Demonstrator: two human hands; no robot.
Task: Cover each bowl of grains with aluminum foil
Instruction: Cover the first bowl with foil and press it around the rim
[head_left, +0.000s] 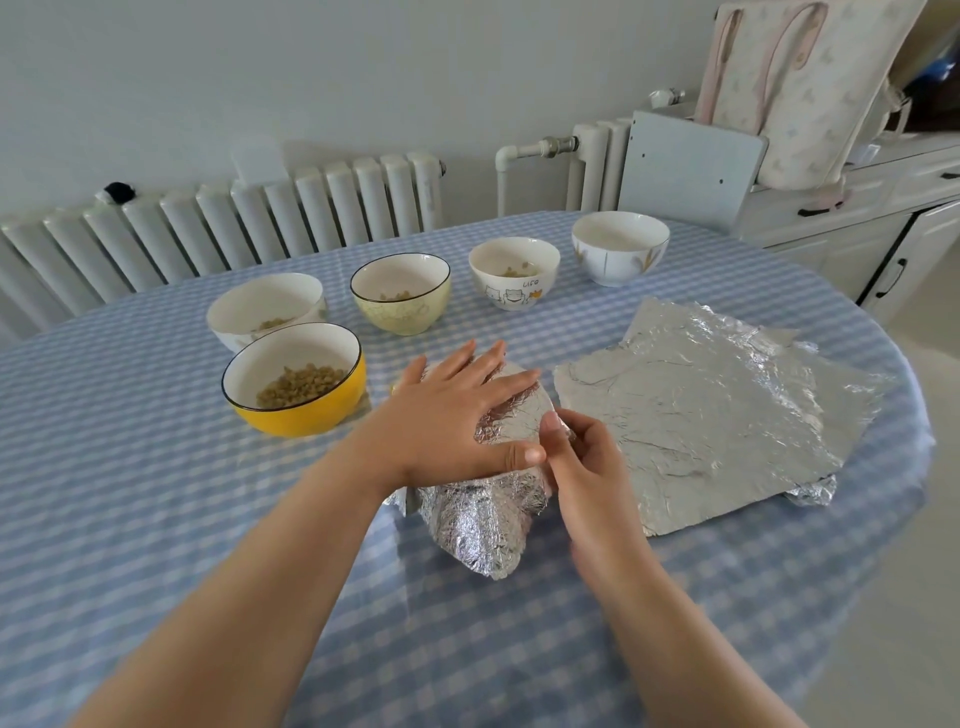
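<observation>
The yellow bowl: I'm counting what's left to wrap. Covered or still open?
Open. The yellow bowl has no foil over it; the grains inside show, and both hands are on another, foil-wrapped bowl.

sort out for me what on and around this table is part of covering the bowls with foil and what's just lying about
Part of the job:
- foil-wrapped bowl, left hand flat on top, right hand pinching its foil
- yellow bowl
- white bowl
- pale green bowl
- cartoon bowl
- far white bowl
- spare foil sheets

Just lying about:
- radiator
- fabric bag
- cabinet
</observation>
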